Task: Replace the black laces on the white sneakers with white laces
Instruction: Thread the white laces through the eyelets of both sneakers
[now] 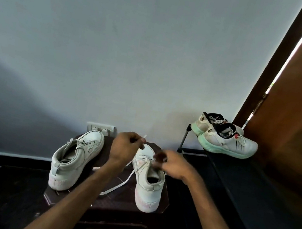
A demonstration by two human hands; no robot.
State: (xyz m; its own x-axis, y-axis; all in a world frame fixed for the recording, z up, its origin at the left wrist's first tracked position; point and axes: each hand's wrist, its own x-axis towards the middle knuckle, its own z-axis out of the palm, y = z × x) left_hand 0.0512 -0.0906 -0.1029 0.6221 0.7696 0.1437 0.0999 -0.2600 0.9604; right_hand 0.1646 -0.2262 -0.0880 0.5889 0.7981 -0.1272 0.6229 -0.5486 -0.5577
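Two white sneakers stand on the dark bench (120, 204), the left sneaker (75, 159) apart, the right sneaker (148, 186) under my two hands: left hand (122, 149) pinches the single white lace (113, 188) near its raised tip, right hand (172, 168), blurred, pinches it over the eyelets.

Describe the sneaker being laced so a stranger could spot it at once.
Find the dark stool below the wall socket. On it, the right sneaker is the one; unlike the left sneaker, a loose white lace trails from it.
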